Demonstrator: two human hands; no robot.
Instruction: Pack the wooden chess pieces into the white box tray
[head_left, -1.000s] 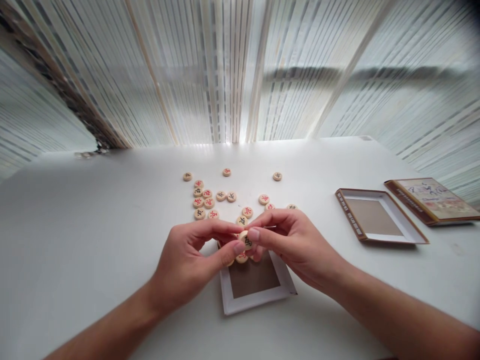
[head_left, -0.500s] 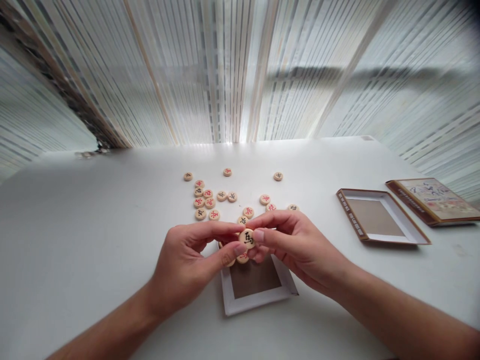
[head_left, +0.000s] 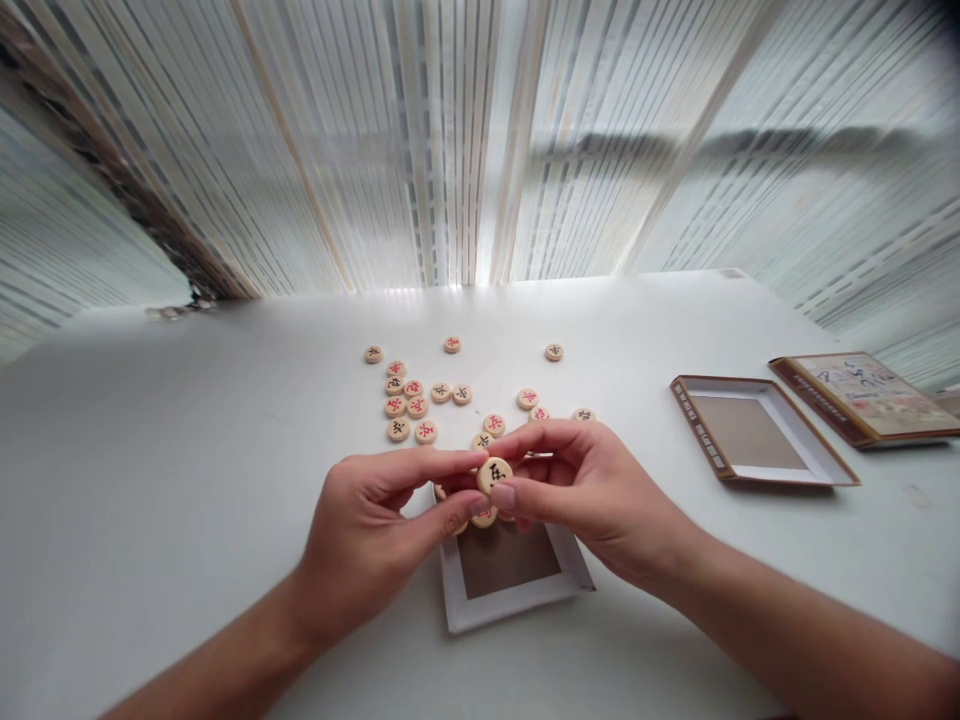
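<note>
A round wooden Chinese chess piece [head_left: 493, 474] with a black character is held up between both hands, its face turned toward me. My left hand [head_left: 375, 525] pinches it from the left with thumb and forefinger. From the other side my right hand [head_left: 581, 490] grips it, the thumb over its lower right edge. Below the hands lies a shallow box tray [head_left: 517, 610] with white rims and a brown bottom. Several pieces, one a red-marked chess piece [head_left: 484, 517], sit at its far end, partly hidden by my fingers.
Several loose chess pieces [head_left: 418, 407], marked red or black, lie beyond my hands on the white table [head_left: 187, 480]. At the right stand an open brown-edged box half [head_left: 765, 480] and a closed-looking box part with a printed top [head_left: 874, 395]. A striped curtain [head_left: 450, 140] hangs behind.
My right thumb has slid down from the character toward the piece's lower edge, and the right fingers have curled behind it. Both hands stay in nearly the same place.
</note>
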